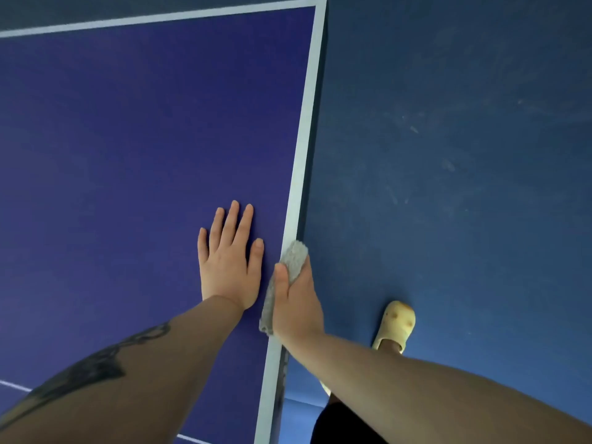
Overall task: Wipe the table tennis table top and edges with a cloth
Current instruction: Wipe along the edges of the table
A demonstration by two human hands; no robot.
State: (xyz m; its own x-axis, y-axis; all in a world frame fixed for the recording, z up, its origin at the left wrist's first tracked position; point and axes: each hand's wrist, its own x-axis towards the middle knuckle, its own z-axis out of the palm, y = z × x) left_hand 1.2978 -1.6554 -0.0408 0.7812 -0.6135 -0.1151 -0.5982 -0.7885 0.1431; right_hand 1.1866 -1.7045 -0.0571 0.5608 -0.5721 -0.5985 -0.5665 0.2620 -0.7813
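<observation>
Blue table tennis table [128,139] with a white border line, seen from above; a grey, fuzzy cloth [293,256] lies folded over its right side edge. The right hand [296,302] grips the cloth, thumb on top, fingers hidden below the edge. The left hand [229,261] rests flat, fingers extended, just beside it.

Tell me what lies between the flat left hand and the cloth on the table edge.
In the head view, only bare blue tabletop and part of the white border line separate the left hand from the grey cloth held in the right hand.
</observation>
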